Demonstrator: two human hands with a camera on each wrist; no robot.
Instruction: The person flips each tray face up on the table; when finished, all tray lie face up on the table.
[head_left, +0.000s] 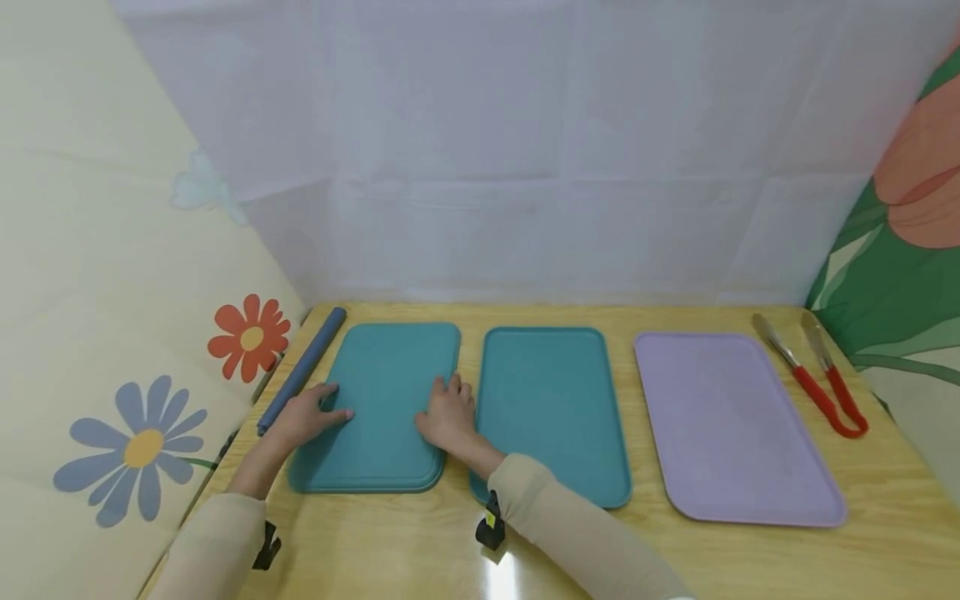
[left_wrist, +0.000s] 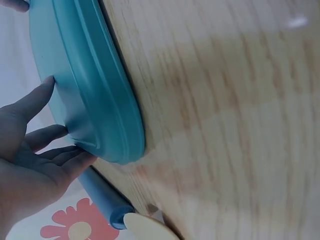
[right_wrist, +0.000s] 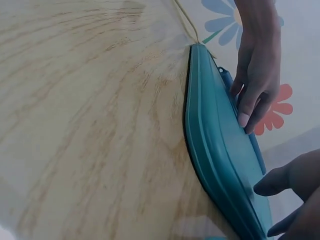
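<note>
A teal tray (head_left: 382, 367) lies at the left of the table, its flat face up and a stepped edge along its near side. My left hand (head_left: 303, 417) is at its left edge, fingers fairly straight. In the left wrist view, the thumb (left_wrist: 42, 95) meets the flat face and the other fingertips touch near the corner. Over the tray's right edge rests my right hand (head_left: 448, 417), thumb toward the middle. The right wrist view shows the right thumb (right_wrist: 275, 181) on the teal surface, with part of that hand cut off by the frame.
A second teal tray (head_left: 551, 408) lies just right, partly under my right forearm. Farther right are a lilac tray (head_left: 731, 425) and red-handled tongs (head_left: 817, 387). A blue rod (head_left: 303, 371) lies along the left table edge. Cloth hangs behind and at both sides.
</note>
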